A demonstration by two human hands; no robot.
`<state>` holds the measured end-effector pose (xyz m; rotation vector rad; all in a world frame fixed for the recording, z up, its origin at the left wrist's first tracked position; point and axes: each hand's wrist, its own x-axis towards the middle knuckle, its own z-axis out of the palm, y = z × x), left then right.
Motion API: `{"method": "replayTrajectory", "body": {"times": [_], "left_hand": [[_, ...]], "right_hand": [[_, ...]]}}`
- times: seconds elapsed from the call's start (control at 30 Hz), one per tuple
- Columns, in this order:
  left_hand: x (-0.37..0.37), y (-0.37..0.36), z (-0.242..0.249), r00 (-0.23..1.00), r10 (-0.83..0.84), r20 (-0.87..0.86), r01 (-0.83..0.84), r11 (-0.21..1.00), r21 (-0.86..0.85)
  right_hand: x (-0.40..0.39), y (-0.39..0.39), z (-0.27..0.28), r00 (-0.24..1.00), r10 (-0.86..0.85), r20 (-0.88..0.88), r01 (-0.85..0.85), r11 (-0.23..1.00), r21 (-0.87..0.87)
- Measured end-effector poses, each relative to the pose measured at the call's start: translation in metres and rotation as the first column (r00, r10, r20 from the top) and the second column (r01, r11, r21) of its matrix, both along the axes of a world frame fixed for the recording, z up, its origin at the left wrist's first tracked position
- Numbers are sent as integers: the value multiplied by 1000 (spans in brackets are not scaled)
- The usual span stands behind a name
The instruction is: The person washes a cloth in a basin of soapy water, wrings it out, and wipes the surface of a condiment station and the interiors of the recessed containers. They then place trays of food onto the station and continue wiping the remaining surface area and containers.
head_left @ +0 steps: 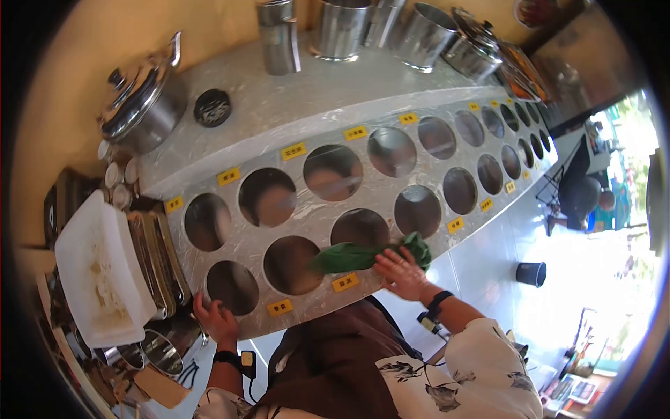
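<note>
A green cloth (345,258) lies bunched over the front edge of a grey marbled counter (321,279) with two rows of round openings. My right hand (403,274) presses on the cloth, beside a round opening (417,210) and above a yellow label (345,281). What its fingers grip underneath is hidden. My left hand (216,318) rests at the counter's front left corner, near the front left opening (232,288), its fingers apart and nothing in them. Yellow labels with writing run along both rows.
A kettle (143,105) and a black round lid (212,108) stand on the raised back ledge, with steel containers (340,28) farther right. At the left is a white tub (105,269) beside stacked trays (155,262). A dark bin (531,274) stands on the floor.
</note>
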<state>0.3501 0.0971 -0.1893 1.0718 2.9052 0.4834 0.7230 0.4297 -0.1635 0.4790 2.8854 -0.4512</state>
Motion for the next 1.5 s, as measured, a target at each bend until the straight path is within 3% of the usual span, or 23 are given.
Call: {"method": "replayTrajectory", "body": {"times": [0.1, 0.17, 0.23, 0.47, 0.63, 0.7, 0.73, 0.8, 0.83, 0.87, 0.9, 0.97, 1.03, 1.1, 1.13, 1.2, 1.3, 1.5], "left_hand": [[1, -1, -3, 1000, -21, -7, 21, 1000, 1], [2, 1, -3, 1000, 9, -4, -9, 1000, -27], [4, 6, 1, 1000, 16, 17, -15, 999, -49], [10, 8, -3, 997, 21, -73, -33, 985, -171], [39, 47, 9, 975, 164, -151, -193, 960, -203], [48, 62, 5, 999, 0, -43, -1, 999, -32], [54, 69, 2, 999, -7, -50, 5, 999, -49], [76, 98, -1, 975, -153, 164, 142, 987, 75], [87, 115, -2, 976, -155, 151, 145, 987, 75], [101, 134, -4, 952, -87, 295, 50, 990, 128], [114, 151, -3, 899, -21, 437, -58, 984, 167], [132, 180, 2, 922, -66, 380, 5, 987, 159], [146, 204, -1, 932, -124, 340, 79, 987, 141], [162, 220, -18, 772, -157, 616, -35, 957, 287], [173, 227, -18, 768, -153, 621, -40, 957, 286], [187, 238, -14, 929, 4, 370, -35, 996, 77], [189, 243, -3, 917, 59, 395, -49, 998, -35], [184, 244, -5, 936, 41, 349, -34, 999, -26]], "right_hand": [[34, 33, -4, 992, -84, -90, 85, 996, -1], [49, 51, -2, 960, -265, -88, 265, 964, -12], [75, 81, -10, 901, -432, -31, 432, 892, 129], [98, 126, 6, 935, -339, -101, 348, 933, 90], [149, 188, -16, 723, -637, -266, 690, 673, 265], [157, 202, -14, 730, -611, -305, 679, 701, 220], [162, 202, -13, 736, -584, -341, 662, 725, 188], [167, 203, -12, 681, -626, -380, 701, 707, 94], [166, 206, -11, 628, -653, -423, 726, 688, 15], [164, 207, -16, 551, -675, -492, 772, 636, -8], [164, 208, -20, 553, -664, -503, 763, 646, -14], [168, 200, -27, 468, -670, -577, 771, 628, -104], [162, 177, -25, 500, -650, -573, 698, 693, -178], [152, 145, -7, 534, -687, -493, 656, 705, -271], [151, 134, -7, 567, -669, -481, 624, 730, -279], [151, 118, -1, 653, -628, -422, 547, 778, -311], [145, 108, 14, 772, -553, -314, 453, 825, -338], [132, 118, 17, 827, -496, -265, 427, 860, -280]]}}
